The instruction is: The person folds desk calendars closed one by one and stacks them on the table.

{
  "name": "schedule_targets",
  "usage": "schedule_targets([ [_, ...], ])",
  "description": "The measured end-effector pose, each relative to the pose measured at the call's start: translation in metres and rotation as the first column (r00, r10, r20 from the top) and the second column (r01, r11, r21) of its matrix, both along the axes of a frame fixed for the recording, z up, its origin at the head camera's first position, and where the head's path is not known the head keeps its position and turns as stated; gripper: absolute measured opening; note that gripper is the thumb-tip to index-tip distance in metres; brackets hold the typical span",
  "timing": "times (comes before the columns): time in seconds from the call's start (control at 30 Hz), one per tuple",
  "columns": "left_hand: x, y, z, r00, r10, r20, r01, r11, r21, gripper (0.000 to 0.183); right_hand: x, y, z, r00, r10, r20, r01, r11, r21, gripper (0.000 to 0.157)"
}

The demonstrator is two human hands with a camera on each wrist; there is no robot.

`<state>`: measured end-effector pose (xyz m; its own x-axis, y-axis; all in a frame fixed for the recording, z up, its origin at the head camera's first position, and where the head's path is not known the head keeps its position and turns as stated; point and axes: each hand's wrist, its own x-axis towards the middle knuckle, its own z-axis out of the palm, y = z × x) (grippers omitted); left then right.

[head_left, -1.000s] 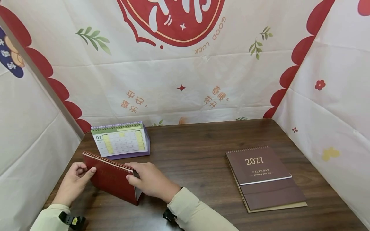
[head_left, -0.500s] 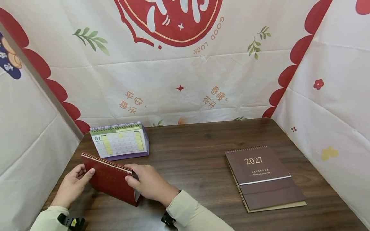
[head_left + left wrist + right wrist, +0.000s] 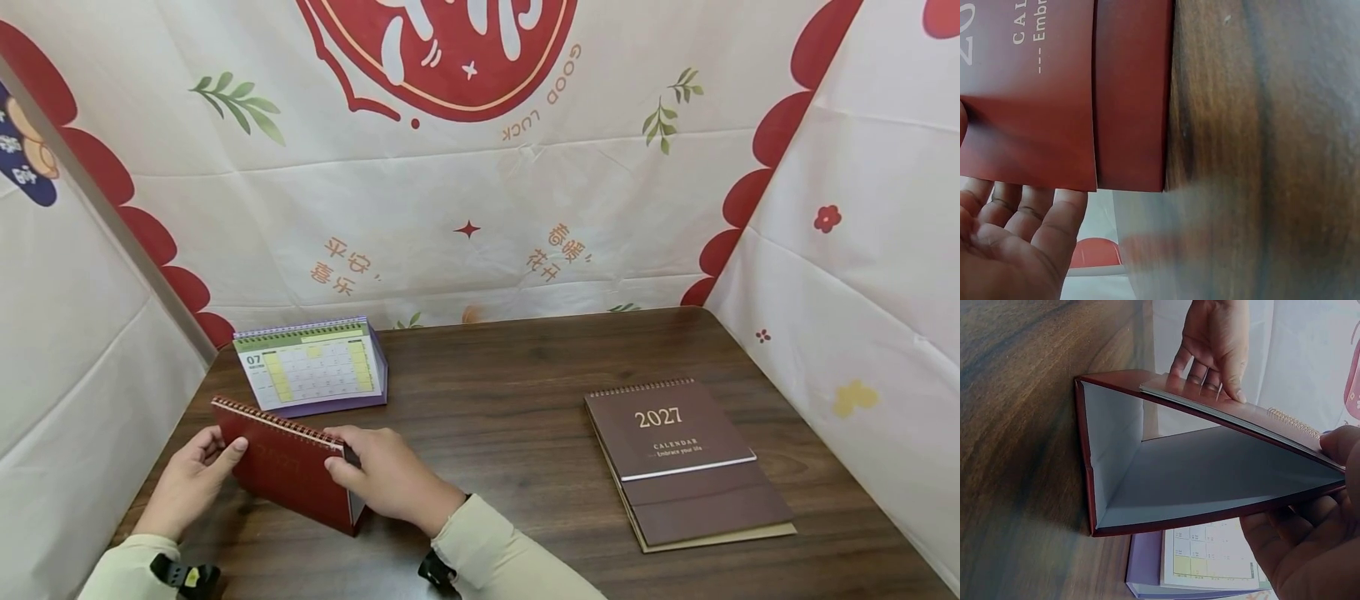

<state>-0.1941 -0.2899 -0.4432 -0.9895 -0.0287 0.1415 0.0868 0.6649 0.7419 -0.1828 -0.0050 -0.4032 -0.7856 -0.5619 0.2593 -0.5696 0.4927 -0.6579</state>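
Observation:
A dark red desk calendar (image 3: 288,475) with a spiral binding along its top stands tent-like at the left front of the table. My left hand (image 3: 183,485) holds its left end, thumb on the front cover and fingers behind. At the top right corner, my right hand (image 3: 397,477) grips it with the thumb on the cover side. In the right wrist view, the pale hollow inside of the stand (image 3: 1197,481) shows between its spread panels. The left wrist view shows the front cover (image 3: 1035,125) hanging over the stand's lower front strip, with the left fingers at the side edge.
Close behind the red calendar stands a purple-based desk calendar (image 3: 311,371) opened to a page marked 07. A brown 2027 calendar (image 3: 686,467) lies on the right of the wooden table (image 3: 495,400). Printed white cloth (image 3: 480,183) hangs at the back and both sides.
The head view has shifted very slightly. Both hands keep their hold on the red calendar, and the calendars stay in place.

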Motion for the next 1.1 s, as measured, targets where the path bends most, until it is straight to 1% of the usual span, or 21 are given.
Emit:
schedule_targets([
  [0.17, 0.000, -0.002, 0.001, 1.000, -0.022, 0.010, 0.022, 1.000, -0.003, 0.042, -0.002, 0.000, 0.000, 1.000, 0.021, 0.007, -0.021, 1.000, -0.005, 0.035],
  [0.3, 0.001, -0.005, 0.002, 0.999, -0.030, 0.019, 0.031, 1.000, -0.003, 0.041, -0.003, 0.000, 0.000, 0.999, 0.039, -0.003, -0.039, 0.999, -0.003, 0.033],
  [0.4, 0.001, -0.006, 0.001, 0.999, -0.038, 0.019, 0.038, 0.999, 0.010, 0.042, -0.004, 0.002, 0.002, 0.999, 0.043, 0.017, -0.043, 0.999, 0.008, 0.039],
  [0.47, 0.000, -0.008, 0.000, 0.998, -0.051, 0.026, 0.051, 0.999, 0.016, 0.043, -0.005, 0.005, 0.003, 0.998, 0.035, 0.042, -0.036, 0.999, 0.012, 0.045],
  [0.53, -0.002, -0.011, 0.000, 0.997, -0.070, 0.042, 0.069, 0.997, 0.023, 0.043, -0.004, 0.008, 0.004, 0.998, 0.006, 0.066, -0.005, 1.000, -0.012, 0.049],
  [0.57, -0.002, -0.013, 0.000, 0.996, -0.078, 0.047, 0.077, 0.997, 0.026, 0.043, -0.003, 0.009, 0.004, 0.998, -0.012, 0.067, 0.014, 0.999, -0.033, 0.048],
  [0.63, -0.002, -0.015, 0.001, 0.994, -0.094, 0.060, 0.092, 0.995, 0.033, 0.041, 0.001, 0.012, 0.002, 0.997, -0.040, 0.069, 0.047, 0.994, -0.099, 0.041],
  [0.7, -0.002, -0.016, 0.002, 0.993, -0.099, 0.062, 0.097, 0.995, 0.037, 0.039, 0.005, 0.013, 0.002, 0.996, -0.078, 0.048, 0.085, 0.983, -0.165, 0.031],
  [0.77, -0.001, -0.016, 0.003, 0.994, -0.098, 0.052, 0.096, 0.995, 0.036, 0.037, 0.007, 0.013, 0.000, 0.992, -0.125, 0.009, 0.124, 0.970, -0.210, 0.020],
  [0.87, -0.001, -0.015, 0.004, 0.993, -0.102, 0.054, 0.100, 0.994, 0.043, 0.038, 0.009, 0.012, -0.004, 0.976, -0.205, -0.068, 0.182, 0.952, -0.247, 0.007],
  [0.9, -0.001, -0.014, 0.005, 0.993, -0.105, 0.058, 0.102, 0.994, 0.046, 0.040, 0.010, 0.012, -0.005, 0.970, -0.226, -0.095, 0.196, 0.948, -0.251, 0.006],
  [0.97, -0.001, -0.013, 0.005, 0.991, -0.116, 0.070, 0.112, 0.992, 0.059, 0.043, 0.011, 0.011, -0.008, 0.962, -0.239, -0.131, 0.202, 0.948, -0.246, 0.009],
  [1.0, -0.001, -0.013, 0.005, 0.990, -0.121, 0.078, 0.116, 0.991, 0.067, 0.044, 0.011, 0.011, -0.009, 0.963, -0.234, -0.137, 0.198, 0.952, -0.231, 0.010],
  [1.07, -0.001, -0.012, 0.005, 0.988, -0.129, 0.090, 0.122, 0.990, 0.074, 0.047, 0.012, 0.011, -0.010, 0.969, -0.211, -0.132, 0.186, 0.966, -0.178, 0.010],
  [1.1, -0.001, -0.013, 0.005, 0.987, -0.131, 0.095, 0.124, 0.989, 0.076, 0.048, 0.013, 0.010, -0.011, 0.973, -0.194, -0.124, 0.177, 0.975, -0.138, 0.012],
])
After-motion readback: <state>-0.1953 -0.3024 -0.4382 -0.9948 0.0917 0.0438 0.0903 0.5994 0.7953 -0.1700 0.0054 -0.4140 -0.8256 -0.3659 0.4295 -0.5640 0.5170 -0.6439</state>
